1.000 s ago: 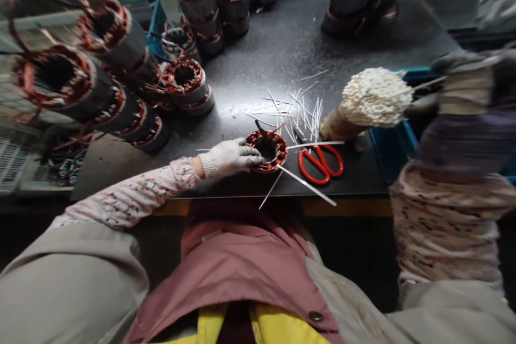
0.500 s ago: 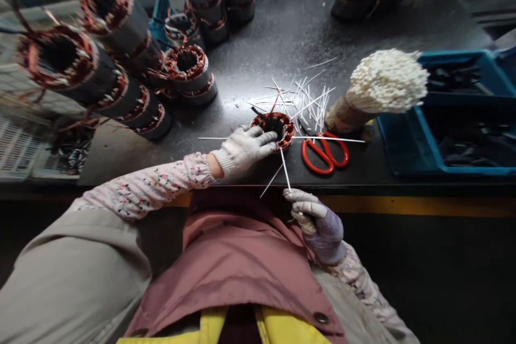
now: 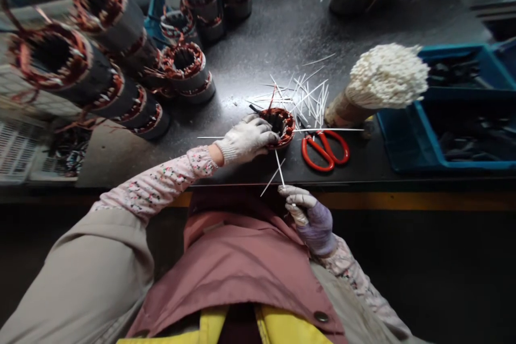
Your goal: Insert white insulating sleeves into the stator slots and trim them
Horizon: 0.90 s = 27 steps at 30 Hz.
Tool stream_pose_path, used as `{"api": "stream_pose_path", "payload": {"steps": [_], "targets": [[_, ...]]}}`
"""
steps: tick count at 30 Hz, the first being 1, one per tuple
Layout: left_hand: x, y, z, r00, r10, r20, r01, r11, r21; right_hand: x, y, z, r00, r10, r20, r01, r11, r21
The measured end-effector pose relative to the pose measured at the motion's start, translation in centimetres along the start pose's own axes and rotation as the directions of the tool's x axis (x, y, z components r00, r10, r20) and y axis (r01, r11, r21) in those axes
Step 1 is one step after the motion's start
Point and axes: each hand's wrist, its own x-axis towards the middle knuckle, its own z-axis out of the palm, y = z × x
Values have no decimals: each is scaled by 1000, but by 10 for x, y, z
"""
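My gloved left hand (image 3: 248,140) is closed over the left rim of a small motor stator (image 3: 287,128), its fingers reaching into the bore. Copper windings ring the stator's top, and a black lead sticks out behind my fingers. Between thumb and fingertips, my gloved right hand (image 3: 308,220) pinches the near end of a thin white tie (image 3: 280,169). That tie runs up to the stator's near side. Another white tie (image 3: 328,130) juts out from the stator to the right, and one shows to the left of my left hand.
Red-handled scissors (image 3: 325,151) lie right of the stator. Loose white ties (image 3: 310,97) are scattered behind it. A thick upright bundle of white ties (image 3: 387,78) stands near blue bins (image 3: 433,142). Stacked stators (image 3: 102,88) crowd the left, with more at the back.
My right hand has shifted slightly left with the tie, whose slant has changed. The stator is turned or tilted a little under my left hand.
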Motion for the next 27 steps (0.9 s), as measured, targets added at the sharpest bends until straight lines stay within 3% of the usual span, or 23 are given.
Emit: {"api": "stream_pose_path", "payload": {"steps": [3,8,13,16,20,27], "targets": [[0,0,-2,999,-36,1,36,998,-56,7,7,7,1000,2,-17,-2,1000,-22],[-4,7,-1,979,-193,-70,176,965,-193,42,38,33,980,-100,-173,86,993,-83],[-16,16,18,906,-318,-277,211,910,-356,68,43,33,977,28,-214,-51,993,-105],[-18,16,28,897,-233,-375,105,937,-332,69,28,24,985,31,-171,-59,985,-160],[-17,13,32,908,-126,-400,16,964,-267,74,12,19,994,-18,-107,-16,953,-303],[-15,13,34,905,-119,-408,22,972,-234,87,30,23,992,91,-87,-121,892,-436]]}}
